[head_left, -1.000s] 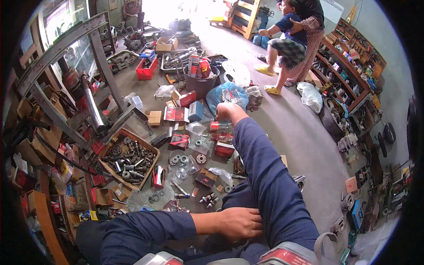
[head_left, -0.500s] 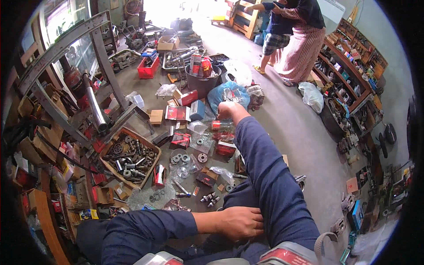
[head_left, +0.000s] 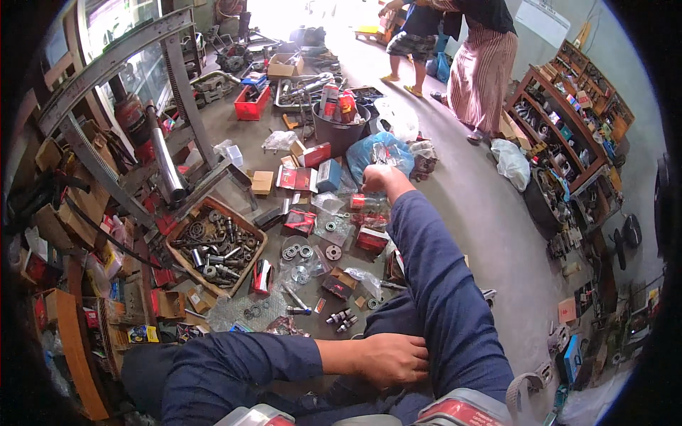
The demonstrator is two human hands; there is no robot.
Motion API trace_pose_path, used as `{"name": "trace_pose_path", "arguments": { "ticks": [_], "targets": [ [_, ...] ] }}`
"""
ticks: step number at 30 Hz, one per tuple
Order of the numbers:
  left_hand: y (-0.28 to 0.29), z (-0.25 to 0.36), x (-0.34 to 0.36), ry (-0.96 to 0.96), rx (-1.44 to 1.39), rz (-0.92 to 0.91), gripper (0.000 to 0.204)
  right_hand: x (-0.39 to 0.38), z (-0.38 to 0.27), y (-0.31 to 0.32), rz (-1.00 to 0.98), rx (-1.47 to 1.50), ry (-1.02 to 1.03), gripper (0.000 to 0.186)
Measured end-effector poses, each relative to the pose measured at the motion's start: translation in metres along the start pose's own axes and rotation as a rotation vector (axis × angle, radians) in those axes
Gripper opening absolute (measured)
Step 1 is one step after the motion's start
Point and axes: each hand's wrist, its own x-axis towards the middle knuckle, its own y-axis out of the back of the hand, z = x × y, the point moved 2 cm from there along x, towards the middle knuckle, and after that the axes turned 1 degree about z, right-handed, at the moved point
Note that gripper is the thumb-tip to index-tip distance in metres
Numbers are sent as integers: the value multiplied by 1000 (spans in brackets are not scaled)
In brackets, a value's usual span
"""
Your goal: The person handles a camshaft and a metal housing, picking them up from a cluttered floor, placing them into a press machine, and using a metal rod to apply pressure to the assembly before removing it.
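My right arm stretches forward over the floor. My right hand [head_left: 383,179] is closed at the near side of a blue plastic bag [head_left: 406,150]. A shiny silvery, partly clear piece [head_left: 384,154] shows just past the fingers; its kind is too small to tell. My left hand [head_left: 392,360] lies across my lap, palm down, fingers extended and holding nothing. Between the arms and the bag lie bearings [head_left: 298,252], a round metal disc [head_left: 333,253], red part boxes [head_left: 372,240] and small metal shafts [head_left: 342,319].
A wooden tray [head_left: 172,245] of greasy metal parts sits left, under a steel press frame [head_left: 177,78]. A grey bucket [head_left: 339,133] with spray cans stands ahead. Two people [head_left: 483,71] walk at the far end. Shelves of parts [head_left: 550,131] line the right wall.
The view has shifted a little, so the floor items sit farther right in it. My right hand stays by the blue bag and my left hand on my lap. One person has moved left.
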Motion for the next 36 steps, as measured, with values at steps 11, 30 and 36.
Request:
{"name": "trace_pose_path", "arguments": {
  "ticks": [11, 30, 36],
  "targets": [
    [-3, -1, -1, 4, -1, 1, 32, 11, 6, -7, -48, 5, 26, 31],
    [-9, 0, -3, -60, 21, 192, 25, -6, -8, 3, -39, -90, 95, 31],
    [-8, -3, -5, -62, 69, 192, 22, -1, -9, 3, -96, -88, 75, 31]
  ]
}}
